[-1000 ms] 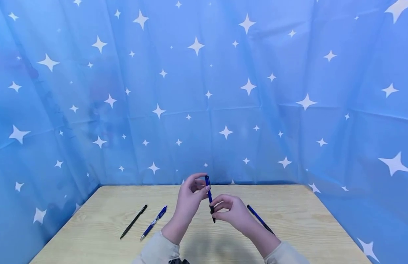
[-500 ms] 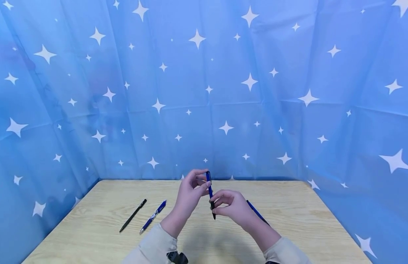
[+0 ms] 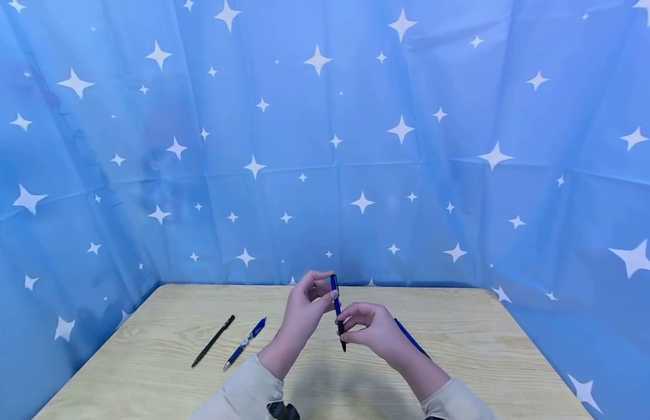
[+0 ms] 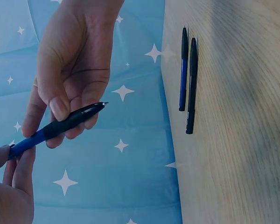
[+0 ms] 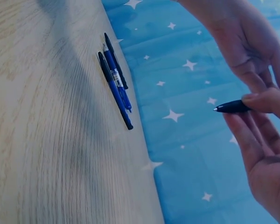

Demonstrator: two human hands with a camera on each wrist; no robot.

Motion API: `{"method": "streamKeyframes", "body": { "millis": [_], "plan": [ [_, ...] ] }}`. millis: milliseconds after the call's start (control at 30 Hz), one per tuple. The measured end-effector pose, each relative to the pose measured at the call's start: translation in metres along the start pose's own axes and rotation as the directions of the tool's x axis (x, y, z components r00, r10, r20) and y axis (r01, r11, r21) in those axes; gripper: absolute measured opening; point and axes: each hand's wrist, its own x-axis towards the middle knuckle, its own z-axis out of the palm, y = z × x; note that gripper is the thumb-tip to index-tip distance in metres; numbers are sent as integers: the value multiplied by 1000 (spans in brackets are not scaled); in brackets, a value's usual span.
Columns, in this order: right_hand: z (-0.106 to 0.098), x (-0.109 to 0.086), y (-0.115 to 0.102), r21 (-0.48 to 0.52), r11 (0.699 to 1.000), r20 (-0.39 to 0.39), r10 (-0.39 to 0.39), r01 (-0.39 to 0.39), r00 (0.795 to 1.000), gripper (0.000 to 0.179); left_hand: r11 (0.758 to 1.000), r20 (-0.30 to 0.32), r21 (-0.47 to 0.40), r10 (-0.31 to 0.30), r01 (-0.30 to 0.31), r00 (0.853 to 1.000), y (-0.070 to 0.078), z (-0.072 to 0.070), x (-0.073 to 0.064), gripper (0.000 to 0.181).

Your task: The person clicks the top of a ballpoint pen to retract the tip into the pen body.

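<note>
Both hands hold one blue pen with a black grip (image 3: pixel 336 296) above the table, nearly upright with its tip down. My left hand (image 3: pixel 302 309) pinches the blue upper part with thumb and fingers, a fingertip at its top end. Lower down, my right hand (image 3: pixel 374 332) pinches the black grip near the tip. In the left wrist view a small metal point shows on the pen (image 4: pixel 67 122). The right wrist view shows only the pen's black tip end (image 5: pixel 231 107) past the right thumb; the fingers hide the rest.
On the wooden table (image 3: pixel 461 326), a black pen (image 3: pixel 213 341) and a blue pen with a clear section (image 3: pixel 244 344) lie at left. Another blue pen (image 3: pixel 411 337) lies at right, partly behind the right forearm. Two pens, one black (image 4: pixel 192 88), show in the left wrist view. A starry blue curtain (image 3: pixel 283 146) hangs behind.
The head view has tilted slightly, so the table sits a little higher in it. Both hands keep their hold on the pen with barely any movement.
</note>
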Motion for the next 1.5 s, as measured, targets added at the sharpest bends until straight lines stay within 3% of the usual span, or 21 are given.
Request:
{"method": "streamKeyframes", "body": {
  "millis": [367, 600, 767, 933, 1100, 1500],
  "plan": [
    [0, 0, 0, -18, 1000, -2, 11, -11, 1000, 30, 1000, -7, 21, 12, -11, 1000, -2, -1, -3, 29],
    [-4, 0, -3, -8, 1000, 64, -2, 3, 998, 33, 1000, -14, 8, 13, -13, 1000, -1, -4, -2, 35],
    [-8, 1, -5, -15, 1000, 99, -19, 20, 995, 34, 998, 8, 51, 24, -24, 1000, 1, -10, -2, 42],
    [-17, 2, -4, -44, 999, 121, -24, 30, 992, 34, 992, 20, 125, 7, -9, 1000, 1, -23, -2, 53],
    [-29, 3, -1, -46, 999, 126, -1, 7, 992, 37, 976, 16, 216, -10, 6, 1000, -4, -40, -2, 49],
    [-48, 14, 33, -17, 994, 162, 106, -105, 981, 44, 907, 49, 417, -79, 52, 996, -27, -78, -20, 39]
  ]
}}
